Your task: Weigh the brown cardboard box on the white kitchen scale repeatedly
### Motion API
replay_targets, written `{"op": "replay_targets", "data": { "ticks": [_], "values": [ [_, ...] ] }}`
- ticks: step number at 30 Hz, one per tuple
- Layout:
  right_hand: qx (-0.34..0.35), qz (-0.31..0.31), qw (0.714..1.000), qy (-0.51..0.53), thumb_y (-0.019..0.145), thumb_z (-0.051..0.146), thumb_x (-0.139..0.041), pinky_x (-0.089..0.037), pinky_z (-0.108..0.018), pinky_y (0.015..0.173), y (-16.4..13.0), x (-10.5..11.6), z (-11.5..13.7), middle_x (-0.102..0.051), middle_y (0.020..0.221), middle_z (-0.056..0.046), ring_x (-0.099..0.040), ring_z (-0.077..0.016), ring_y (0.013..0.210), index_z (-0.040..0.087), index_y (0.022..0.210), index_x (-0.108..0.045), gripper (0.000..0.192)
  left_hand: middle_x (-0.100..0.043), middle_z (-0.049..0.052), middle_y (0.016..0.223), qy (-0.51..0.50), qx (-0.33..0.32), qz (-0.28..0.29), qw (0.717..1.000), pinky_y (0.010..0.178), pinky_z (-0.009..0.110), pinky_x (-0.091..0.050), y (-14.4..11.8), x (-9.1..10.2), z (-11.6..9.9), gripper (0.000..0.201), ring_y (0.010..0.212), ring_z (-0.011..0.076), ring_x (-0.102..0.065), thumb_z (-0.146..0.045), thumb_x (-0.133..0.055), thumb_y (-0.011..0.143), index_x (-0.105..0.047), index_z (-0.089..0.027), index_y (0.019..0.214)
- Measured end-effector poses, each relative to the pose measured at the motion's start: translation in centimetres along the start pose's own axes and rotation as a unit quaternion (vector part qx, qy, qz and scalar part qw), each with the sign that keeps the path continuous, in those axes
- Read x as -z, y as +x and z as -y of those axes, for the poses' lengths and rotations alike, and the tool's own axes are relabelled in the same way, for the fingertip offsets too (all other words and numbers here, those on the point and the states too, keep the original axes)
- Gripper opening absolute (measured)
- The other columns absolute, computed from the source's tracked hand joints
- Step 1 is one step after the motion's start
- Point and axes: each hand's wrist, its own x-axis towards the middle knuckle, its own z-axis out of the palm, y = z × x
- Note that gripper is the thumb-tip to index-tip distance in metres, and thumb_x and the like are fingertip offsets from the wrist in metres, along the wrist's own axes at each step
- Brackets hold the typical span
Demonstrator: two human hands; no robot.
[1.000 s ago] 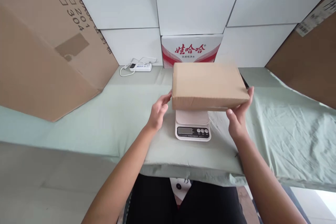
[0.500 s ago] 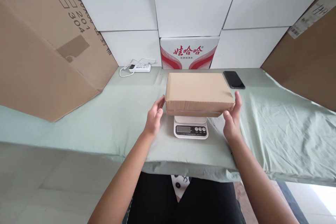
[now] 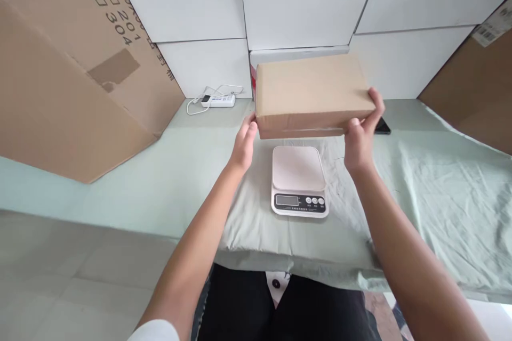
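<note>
A flat brown cardboard box (image 3: pixel 310 90) is held in the air above and behind a small white kitchen scale (image 3: pixel 298 180). My left hand (image 3: pixel 243 145) presses against the box's left end. On the right end, my right hand (image 3: pixel 361 133) grips with the thumb below and fingers on the side. The scale's pink-white platform is bare, and its display and several buttons face me. The scale rests on a pale green cloth (image 3: pixel 168 181) covering the table.
A large brown carton (image 3: pixel 68 74) leans at the left, and another (image 3: pixel 476 85) stands at the right. White boxes (image 3: pixel 300 0) line the back. A white power strip with its cord (image 3: pixel 218 99) lies at the back left. A black phone (image 3: pixel 382 127) peeks out beside my right hand.
The box sat on the scale half a second ago with both hands at its ends. Now both hands have lifted it up and away, baring the scale's platform.
</note>
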Motion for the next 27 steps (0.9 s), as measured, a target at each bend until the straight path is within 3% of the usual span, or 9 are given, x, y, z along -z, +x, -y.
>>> {"op": "replay_targets", "data": {
  "ticks": [5, 8, 14, 20, 27],
  "values": [
    [-0.002, -0.022, 1.0, 0.016, 0.077, 0.087, -0.07, -0.023, -0.068, 0.145, -0.5, -2.1, -5.0, -0.034, 0.181, -0.011, -0.033, -0.0406, 0.173, 0.034, 0.171, -0.026, 0.117, -0.066, 0.012, 0.166, -0.039, 0.057, -0.01, 0.998, 0.136, 0.052, -0.042, 2.2, -0.6, 5.9, 0.083, 0.165, 0.0372, -0.052, -0.091, -0.056, 0.093, -0.069, -0.027, 0.145],
    [-0.027, -0.011, 1.0, 0.008, 0.077, 0.084, -0.073, -0.021, -0.067, 0.146, -1.4, -2.1, -6.5, -0.034, 0.181, -0.012, -0.028, -0.0403, 0.175, 0.032, 0.172, -0.025, 0.118, -0.064, 0.01, 0.169, -0.046, 0.079, -0.001, 0.996, 0.134, 0.049, -0.044, 2.0, -0.5, 7.6, 0.081, 0.165, 0.0356, -0.052, -0.09, -0.054, 0.095, -0.069, -0.029, 0.145],
    [-0.083, 0.014, 0.996, -0.001, 0.081, 0.078, -0.072, -0.02, -0.066, 0.146, -1.3, -2.0, -7.9, -0.032, 0.182, -0.012, -0.027, -0.0396, 0.175, 0.032, 0.171, -0.025, 0.111, -0.064, 0.009, 0.169, -0.048, 0.125, -0.015, 0.991, 0.138, 0.051, -0.04, 2.0, -0.3, 8.2, 0.081, 0.168, 0.0354, -0.048, -0.088, -0.05, 0.098, -0.067, -0.028, 0.149],
    [-0.139, 0.019, 0.99, 0.026, 0.081, 0.073, -0.069, -0.031, -0.066, 0.143, -1.1, -2.2, -9.4, -0.047, 0.171, -0.013, -0.046, -0.0383, 0.164, 0.033, 0.159, -0.032, 0.094, -0.062, 0.01, 0.171, -0.045, 0.143, -0.003, 0.989, 0.142, 0.052, -0.034, 2.3, -0.5, 8.3, 0.082, 0.172, 0.0357, -0.042, -0.085, -0.045, 0.101, -0.063, -0.024, 0.154],
    [-0.157, 0.018, 0.986, 0.044, 0.086, 0.063, -0.062, -0.035, -0.064, 0.143, -1.2, -2.5, -8.7, -0.053, 0.168, -0.01, -0.05, -0.0341, 0.164, 0.032, 0.151, -0.04, 0.076, -0.058, 0.002, 0.176, -0.012, 0.137, 0.026, 0.99, 0.146, 0.05, -0.027, 2.5, -0.4, 8.3, 0.077, 0.177, 0.0312, -0.03, -0.079, -0.034, 0.108, -0.063, -0.027, 0.157]
  ]
}}
